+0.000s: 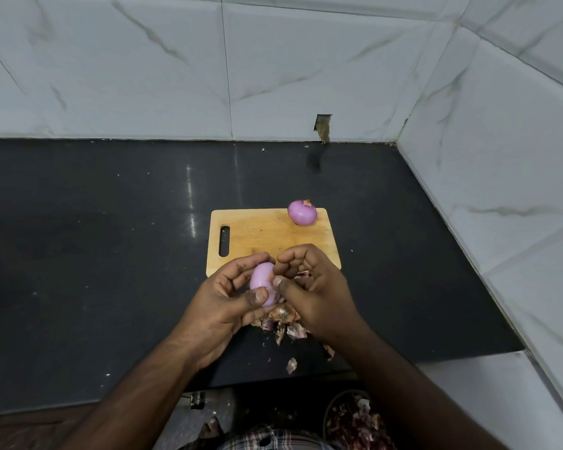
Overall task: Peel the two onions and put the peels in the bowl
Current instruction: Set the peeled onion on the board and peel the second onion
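We grip the smooth pink peeled onion (264, 289) in our left hand (221, 300), its long axis pointing away from us, while our right hand (316, 287), just beside, pinches at its near-right skin

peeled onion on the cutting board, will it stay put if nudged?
Probably not. The onion is round and sits free at the far corner of the cutting board, so it would likely roll off. Its bare skin looks smooth, so it may be slippery.
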